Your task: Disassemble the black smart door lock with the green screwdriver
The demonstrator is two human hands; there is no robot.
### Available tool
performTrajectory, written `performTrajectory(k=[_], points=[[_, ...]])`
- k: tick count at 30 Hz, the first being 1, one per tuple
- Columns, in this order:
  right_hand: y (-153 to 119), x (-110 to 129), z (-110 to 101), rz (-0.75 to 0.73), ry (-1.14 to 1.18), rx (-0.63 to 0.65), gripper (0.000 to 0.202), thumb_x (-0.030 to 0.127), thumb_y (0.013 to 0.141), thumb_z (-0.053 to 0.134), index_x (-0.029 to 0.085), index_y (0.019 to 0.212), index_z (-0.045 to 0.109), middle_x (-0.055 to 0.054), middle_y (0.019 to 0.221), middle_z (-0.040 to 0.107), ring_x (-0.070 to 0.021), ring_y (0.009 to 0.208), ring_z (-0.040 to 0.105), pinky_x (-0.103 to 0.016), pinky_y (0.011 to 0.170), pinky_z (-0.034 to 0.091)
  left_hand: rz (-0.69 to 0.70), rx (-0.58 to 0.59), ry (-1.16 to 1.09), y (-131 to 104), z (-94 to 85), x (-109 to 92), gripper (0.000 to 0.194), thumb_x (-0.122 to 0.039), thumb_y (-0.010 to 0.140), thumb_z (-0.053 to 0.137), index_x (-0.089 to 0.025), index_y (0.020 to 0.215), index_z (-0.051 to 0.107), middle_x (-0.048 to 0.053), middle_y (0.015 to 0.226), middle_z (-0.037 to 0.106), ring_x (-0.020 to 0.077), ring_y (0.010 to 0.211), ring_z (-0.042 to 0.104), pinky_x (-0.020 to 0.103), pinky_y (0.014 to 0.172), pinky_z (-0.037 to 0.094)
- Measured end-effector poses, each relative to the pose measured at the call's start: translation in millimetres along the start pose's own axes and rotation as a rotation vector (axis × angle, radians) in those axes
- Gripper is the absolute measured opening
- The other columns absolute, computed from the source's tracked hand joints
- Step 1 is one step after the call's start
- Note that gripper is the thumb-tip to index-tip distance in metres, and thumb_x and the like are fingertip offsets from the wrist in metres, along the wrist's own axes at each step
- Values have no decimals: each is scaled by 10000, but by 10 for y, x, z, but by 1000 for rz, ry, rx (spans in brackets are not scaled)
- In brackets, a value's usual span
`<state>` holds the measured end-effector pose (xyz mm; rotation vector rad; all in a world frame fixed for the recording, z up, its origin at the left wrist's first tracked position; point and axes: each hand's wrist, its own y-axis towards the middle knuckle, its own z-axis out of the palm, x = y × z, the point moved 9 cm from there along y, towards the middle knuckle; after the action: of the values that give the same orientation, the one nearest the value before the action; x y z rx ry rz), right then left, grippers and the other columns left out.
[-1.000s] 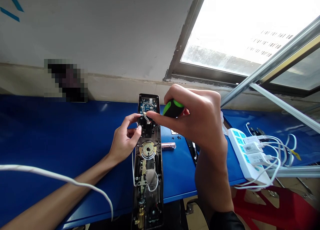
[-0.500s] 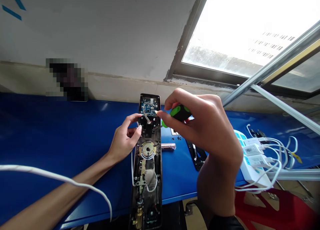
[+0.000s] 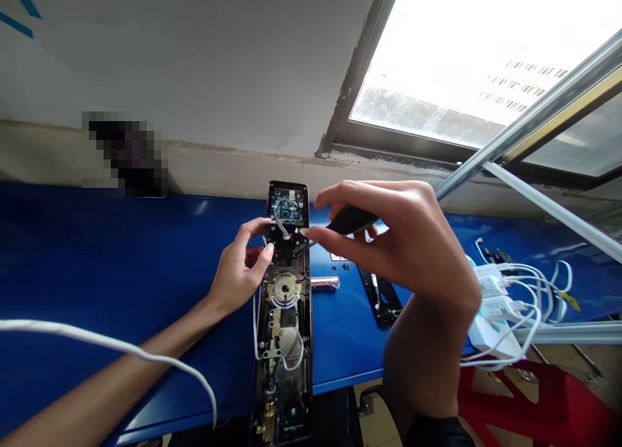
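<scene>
A long dark lock housing (image 3: 286,317) lies open on the blue table, with a blue circuit board (image 3: 286,207) at its far end and a round metal part (image 3: 284,287) near its middle. My left hand (image 3: 245,256) rests at the housing's left edge, thumb and index finger apart, the other fingers curled. My right hand (image 3: 389,233) grips a screwdriver (image 3: 352,220) by its dark handle. Its shaft points left and down to the black part below the board; the tip is too small to make out.
Right of the housing are a shiny cylinder (image 3: 324,283), small dark screws (image 3: 345,266) and a black panel (image 3: 379,298). Farther right stands a white power strip (image 3: 493,337) with plugs and cables. A white cable (image 3: 121,344) crosses above my left forearm. A red stool (image 3: 539,401) is lower right.
The screwdriver handle has turned in my right hand; its green part no longer shows. My left hand keeps its place at the housing. The whole view has shifted slightly.
</scene>
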<state>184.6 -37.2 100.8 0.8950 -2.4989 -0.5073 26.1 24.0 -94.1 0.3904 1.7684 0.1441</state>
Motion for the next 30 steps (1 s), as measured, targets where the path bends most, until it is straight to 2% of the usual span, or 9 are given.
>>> performTrajectory(k=[4, 8, 11, 15, 17, 20, 23, 25, 30], points=[[18, 3, 21, -18, -44, -10, 47, 225, 949, 694, 197, 980, 716, -9, 825, 722, -118, 677, 623, -292, 636, 490, 131, -69, 236, -6, -76, -152, 443, -351, 976, 601, -271, 1407, 533, 115, 1496, 517, 276, 1175, 635, 465, 991, 558], [7, 60, 54, -38, 30, 37, 344, 125, 922, 621, 214, 1253, 655, -42, 1059, 748, -146, 805, 684, -298, 714, 549, 262, -105, 387, -39, -94, -311, 379, -320, 966, 594, -268, 1342, 582, 114, 1588, 413, 348, 1485, 381, 609, 1202, 356], [12, 73, 60, -28, 26, 33, 371, 151, 893, 656, 193, 1262, 640, -64, 1081, 740, -170, 826, 689, -317, 713, 556, 330, -7, 389, -70, 2, -359, 402, -297, 964, 590, -283, 1365, 567, 97, 1657, 341, 351, 1543, 314, 631, 1233, 318], [34, 56, 26, -24, -79, -39, 90, 261, 934, 706, 199, 1000, 703, -21, 847, 727, -142, 679, 647, -313, 617, 505, 348, 92, 346, -91, 81, -325, 485, -287, 969, 583, -296, 1447, 498, 87, 1737, 198, 353, 1589, 244, 624, 1246, 321], [36, 66, 20, -39, -100, -49, 77, 251, 959, 678, 211, 900, 707, -3, 779, 708, -130, 655, 632, -308, 603, 489, 349, 99, 346, -88, 78, -306, 491, -277, 972, 580, -294, 1455, 495, 86, 1747, 171, 351, 1593, 236, 617, 1256, 310], [27, 88, 28, -47, -62, -25, 125, 184, 962, 624, 236, 1038, 707, -3, 889, 739, -138, 744, 672, -304, 664, 535, 352, 103, 350, -75, 67, -292, 477, -263, 972, 580, -287, 1444, 514, 79, 1751, 157, 345, 1591, 246, 603, 1266, 303], [15, 92, 36, -28, -18, 3, 375, 135, 902, 624, 251, 1258, 626, -29, 1086, 747, -167, 892, 703, -314, 752, 587, 357, 110, 345, -62, 63, -290, 477, -256, 969, 581, -285, 1442, 522, 78, 1748, 166, 346, 1574, 290, 591, 1259, 328], [13, 75, 24, -15, -42, -10, 334, 175, 891, 658, 246, 1217, 636, -37, 1082, 749, -179, 885, 705, -326, 744, 591, 357, 112, 349, -59, 63, -287, 479, -243, 968, 574, -278, 1443, 521, 83, 1746, 173, 352, 1570, 295, 593, 1256, 334], [17, 16, -11, -17, -101, -71, 69, 224, 929, 710, 218, 997, 704, 7, 835, 748, -145, 714, 692, -305, 645, 544, 368, 111, 352, -69, 59, -297, 485, -210, 953, 572, -264, 1432, 519, 100, 1740, 181, 352, 1550, 337, 600, 1242, 356]])
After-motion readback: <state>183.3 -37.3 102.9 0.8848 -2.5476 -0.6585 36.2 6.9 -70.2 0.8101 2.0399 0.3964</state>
